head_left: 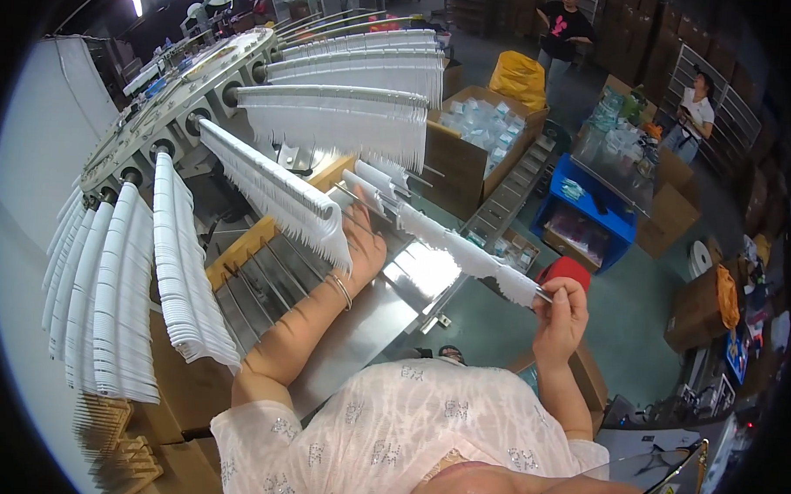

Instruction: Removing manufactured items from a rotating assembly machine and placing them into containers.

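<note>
My right hand [560,318] pinches the near right end of a thin metal rod [545,296]. A row of thin white pieces [465,254] with ragged lower edges hangs along this rod; their kind is unclear. My left hand [363,241], a bangle at its wrist, is raised by the rod's far left end with its fingers closed around it, partly hidden. Just left of that hand, a rod-borne bundle of similar white pieces [276,186] sticks out from the round machine [178,100]. Behind my left fingers, more short white bundles [380,177] lie on parallel rods.
Several loaded rods fan out from the machine at left. Below my left arm is a wooden-edged rack [239,246] of bare rods beside a metal table [349,319]. Ahead stand a carton of clear packets [487,124] and a blue cabinet [584,214]. Two people stand farther back.
</note>
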Motion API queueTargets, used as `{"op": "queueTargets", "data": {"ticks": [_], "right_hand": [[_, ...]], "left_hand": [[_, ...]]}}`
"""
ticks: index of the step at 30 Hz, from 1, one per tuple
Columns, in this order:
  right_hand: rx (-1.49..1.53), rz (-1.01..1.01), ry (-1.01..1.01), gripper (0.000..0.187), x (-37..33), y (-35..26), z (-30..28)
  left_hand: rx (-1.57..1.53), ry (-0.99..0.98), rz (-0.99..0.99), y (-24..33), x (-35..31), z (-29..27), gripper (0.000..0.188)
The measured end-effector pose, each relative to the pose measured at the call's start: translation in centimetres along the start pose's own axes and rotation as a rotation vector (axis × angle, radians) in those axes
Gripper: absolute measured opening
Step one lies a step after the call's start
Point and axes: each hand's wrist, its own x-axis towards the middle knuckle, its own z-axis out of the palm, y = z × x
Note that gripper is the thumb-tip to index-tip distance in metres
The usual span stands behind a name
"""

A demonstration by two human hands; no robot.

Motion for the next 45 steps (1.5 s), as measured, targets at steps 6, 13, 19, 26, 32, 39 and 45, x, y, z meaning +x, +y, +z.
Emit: {"op": "queueTargets", "data": {"ticks": [6, 13, 19, 26, 32, 39, 45], "right_hand": [[-0.017, -0.028, -0.222, 0.02, 0.0, -0.4, 1.8], [0.012, -0.024, 0.063, 0.015, -1.8, 0.7, 0.0], [0.272, 0.015, 0.294, 0.013, -0.9, 1.5, -5.7], [0.22, 0.039, 0.303, 0.016, 3.7, 1.7, -10.5], [-0.225, 0.013, -0.106, 0.017, 13.5, 2.6, -11.4], [-0.419, -0.495, 0.239, 0.008, 22.0, 6.0, -12.8], [0.056, -0.062, -0.214, 0.016, 15.6, 12.6, -8.4]], "left_hand": [[0.055, 0.074, 0.078, 0.0, 0.6, -0.1, 0.08], [0.107, -0.055, 0.153, 3.7, -0.5, -0.9, 0.077], [-0.248, 0.009, 0.354, 7.4, -0.8, -2.6, 0.061], [-0.061, -0.454, 0.343, 9.0, 2.1, -1.5, 0.015], [-1.088, -1.484, -0.33, 7.6, 3.3, 2.4, 0.021], [-1.591, -1.158, -0.674, 12.1, 6.3, 7.4, 0.021], [-1.647, -0.66, -0.603, 19.3, 11.2, 16.0, 0.022]]}}
